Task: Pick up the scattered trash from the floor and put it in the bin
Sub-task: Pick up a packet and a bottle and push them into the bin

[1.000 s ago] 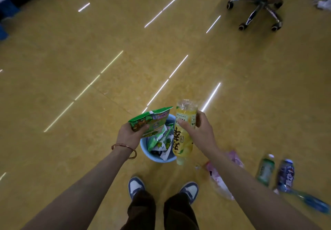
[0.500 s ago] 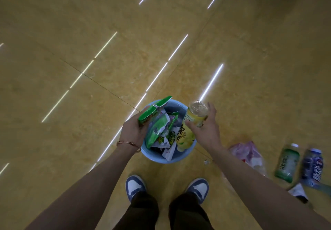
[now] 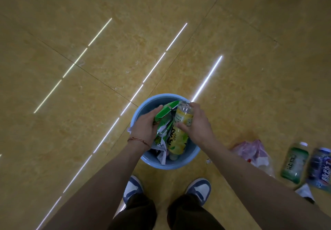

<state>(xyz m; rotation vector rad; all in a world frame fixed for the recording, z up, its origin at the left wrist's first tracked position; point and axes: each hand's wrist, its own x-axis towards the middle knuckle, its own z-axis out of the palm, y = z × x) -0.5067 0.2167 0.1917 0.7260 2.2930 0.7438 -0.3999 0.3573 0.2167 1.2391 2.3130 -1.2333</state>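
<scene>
A light blue bin [image 3: 191, 155] stands on the floor just in front of my feet, holding several wrappers. Over its mouth my left hand [image 3: 146, 126] grips a green snack packet [image 3: 163, 112]. My right hand [image 3: 197, 122] holds a yellow-labelled plastic bottle [image 3: 179, 135] by its upper part, cap end down inside the bin. On the floor to the right lie a pink plastic bag [image 3: 252, 152], a green bottle [image 3: 294, 162] and a dark blue bottle [image 3: 320, 169].
A small white and black scrap [image 3: 305, 192] lies by the bottles, and a tiny white bit [image 3: 208, 161] sits beside the bin. My two blue and white shoes [image 3: 133, 187] stand right behind the bin. Glossy yellow tiles stretch away ahead and left.
Both hands have dropped from above the bin into its mouth, carrying the green packet and the yellow bottle down with them. The view has tilted further down, so the chair is gone.
</scene>
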